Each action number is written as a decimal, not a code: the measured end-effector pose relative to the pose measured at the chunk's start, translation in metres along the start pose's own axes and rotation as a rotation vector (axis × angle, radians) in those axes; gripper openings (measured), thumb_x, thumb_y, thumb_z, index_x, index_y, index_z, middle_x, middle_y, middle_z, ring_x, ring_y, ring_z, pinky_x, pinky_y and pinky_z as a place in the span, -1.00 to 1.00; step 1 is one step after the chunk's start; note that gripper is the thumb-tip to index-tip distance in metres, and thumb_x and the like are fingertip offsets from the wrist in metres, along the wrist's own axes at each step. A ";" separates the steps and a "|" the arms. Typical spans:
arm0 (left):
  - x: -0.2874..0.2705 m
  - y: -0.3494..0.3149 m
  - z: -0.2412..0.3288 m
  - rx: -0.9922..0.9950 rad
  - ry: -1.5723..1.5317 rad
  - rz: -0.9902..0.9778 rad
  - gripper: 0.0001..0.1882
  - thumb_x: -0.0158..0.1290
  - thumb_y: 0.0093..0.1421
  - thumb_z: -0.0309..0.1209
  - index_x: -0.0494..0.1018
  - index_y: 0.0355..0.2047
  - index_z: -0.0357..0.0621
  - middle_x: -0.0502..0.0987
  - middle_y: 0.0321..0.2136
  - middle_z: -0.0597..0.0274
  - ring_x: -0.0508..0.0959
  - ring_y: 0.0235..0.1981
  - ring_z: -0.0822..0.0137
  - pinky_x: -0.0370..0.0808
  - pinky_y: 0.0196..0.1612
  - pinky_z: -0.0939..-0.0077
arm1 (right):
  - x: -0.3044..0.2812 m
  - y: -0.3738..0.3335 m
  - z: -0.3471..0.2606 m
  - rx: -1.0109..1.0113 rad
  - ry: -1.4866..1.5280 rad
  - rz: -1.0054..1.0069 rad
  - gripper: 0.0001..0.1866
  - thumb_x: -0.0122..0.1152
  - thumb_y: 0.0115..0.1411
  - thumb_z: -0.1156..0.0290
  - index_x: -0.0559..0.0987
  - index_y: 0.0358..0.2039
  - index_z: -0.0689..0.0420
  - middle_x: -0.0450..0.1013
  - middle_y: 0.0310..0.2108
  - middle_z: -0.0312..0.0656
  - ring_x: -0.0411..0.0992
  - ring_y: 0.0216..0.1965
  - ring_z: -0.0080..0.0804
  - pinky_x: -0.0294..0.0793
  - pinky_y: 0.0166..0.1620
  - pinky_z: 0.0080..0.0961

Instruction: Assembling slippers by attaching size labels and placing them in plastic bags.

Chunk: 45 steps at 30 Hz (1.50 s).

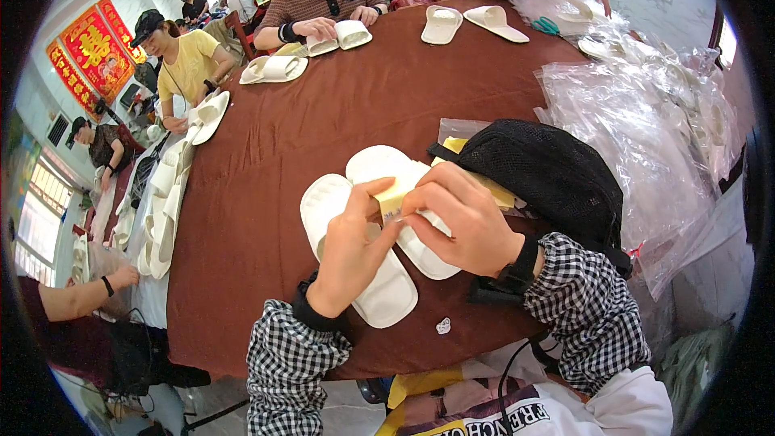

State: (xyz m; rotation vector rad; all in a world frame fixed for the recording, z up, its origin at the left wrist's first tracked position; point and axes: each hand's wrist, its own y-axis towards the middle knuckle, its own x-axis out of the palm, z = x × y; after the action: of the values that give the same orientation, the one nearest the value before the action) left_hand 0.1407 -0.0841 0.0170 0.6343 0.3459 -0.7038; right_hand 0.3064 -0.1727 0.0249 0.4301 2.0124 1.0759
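Observation:
In front of me a pair of white slide slippers lies side by side on the brown tablecloth, the left slipper (386, 295) partly hidden by my hands and the right slipper (375, 163) just beside it. Above them my left hand (355, 242) pinches a small yellow sheet (394, 196) with faint printing and a clear strip at its lower edge. My right hand (460, 214) meets it there, thumb and forefinger closed at the strip; whatever is between those fingertips is too small to make out.
Right of my hands lies a black mesh bag (541, 169) over yellow sheets. Clear plastic bags (630, 137) heap along the right edge. A small white tag (443, 325) lies near me. Across the brown tablecloth (266, 161), people handle more white slippers (441, 24); teal scissors (546, 26) lie far right.

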 end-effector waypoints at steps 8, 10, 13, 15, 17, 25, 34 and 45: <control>-0.047 0.018 -0.021 -0.109 -0.437 0.343 -0.60 0.01 0.30 -0.57 0.24 0.12 -0.35 0.52 -0.05 0.00 0.57 -0.10 0.35 0.52 -0.07 0.51 | 0.007 -0.004 0.004 0.295 0.373 -0.303 -0.87 0.23 0.10 0.59 0.46 -0.34 0.22 0.42 -0.40 -0.13 0.47 -0.40 -0.23 0.47 -0.32 -0.40; -0.062 0.013 -0.033 -0.161 -0.407 0.359 -0.62 -0.02 0.34 -0.50 0.24 0.12 -0.34 0.52 -0.04 0.01 0.57 -0.09 0.35 0.52 -0.07 0.51 | 0.019 0.002 -0.002 0.239 0.374 -0.369 -0.91 0.17 0.14 0.54 0.45 -0.35 0.21 0.44 -0.40 -0.07 0.48 -0.39 -0.12 0.47 -0.31 -0.29; -0.068 0.014 -0.049 -0.369 -0.561 0.218 -0.56 -0.03 0.37 -0.38 0.21 0.18 -0.30 0.49 0.02 0.02 0.57 -0.03 0.25 0.53 0.00 0.42 | 0.026 0.015 -0.014 0.269 0.253 -0.705 -0.89 0.04 0.19 0.45 0.46 -0.37 0.23 0.49 -0.45 0.06 0.48 -0.38 0.13 0.43 -0.31 -0.05; -0.069 0.013 -0.048 -0.377 -0.595 0.207 -0.56 -0.03 0.37 -0.38 0.20 0.18 -0.30 0.48 0.03 0.02 0.57 -0.03 0.25 0.53 0.00 0.42 | 0.040 0.016 -0.014 0.260 0.188 -0.715 -0.90 0.06 0.18 0.45 0.47 -0.36 0.21 0.49 -0.48 0.02 0.49 -0.41 0.05 0.45 -0.31 -0.13; -0.071 0.012 -0.044 -0.383 -0.623 0.200 -0.55 -0.02 0.37 -0.38 0.20 0.19 -0.29 0.48 0.03 0.02 0.57 -0.03 0.26 0.53 0.01 0.41 | 0.048 0.015 -0.011 0.243 0.127 -0.721 -0.91 0.09 0.16 0.46 0.49 -0.35 0.20 0.50 -0.50 -0.03 0.51 -0.43 -0.02 0.46 -0.31 -0.22; -0.068 0.013 -0.045 -0.384 -0.550 0.124 -0.52 -0.02 0.36 -0.36 0.18 0.21 -0.29 0.49 0.03 0.03 0.58 -0.05 0.29 0.50 0.00 0.42 | 0.050 0.015 -0.003 0.374 0.209 -0.828 -0.87 0.11 0.15 0.43 0.54 -0.35 0.21 0.54 -0.48 -0.03 0.54 -0.44 -0.05 0.49 -0.32 -0.23; -0.065 0.013 -0.048 -0.372 -0.566 0.111 -0.51 0.00 0.35 -0.38 0.18 0.21 -0.31 0.49 0.04 0.03 0.59 -0.05 0.28 0.51 0.01 0.45 | 0.058 0.006 -0.003 0.336 0.165 -0.734 -0.88 0.14 0.13 0.43 0.54 -0.36 0.20 0.55 -0.47 -0.05 0.54 -0.41 -0.06 0.48 -0.32 -0.24; -0.065 0.012 -0.047 -0.372 -0.566 0.117 -0.53 -0.01 0.35 -0.41 0.18 0.21 -0.31 0.49 0.04 0.01 0.58 -0.05 0.27 0.51 0.03 0.44 | 0.057 0.006 -0.006 0.358 0.174 -0.667 -0.86 0.18 0.13 0.44 0.44 -0.34 0.19 0.53 -0.52 -0.06 0.52 -0.45 -0.04 0.44 -0.37 -0.18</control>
State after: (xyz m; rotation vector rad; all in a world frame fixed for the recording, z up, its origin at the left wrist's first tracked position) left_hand 0.0985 -0.0149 0.0189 0.0866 -0.0870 -0.6545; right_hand 0.2657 -0.1375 0.0034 -0.1705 2.2633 0.3510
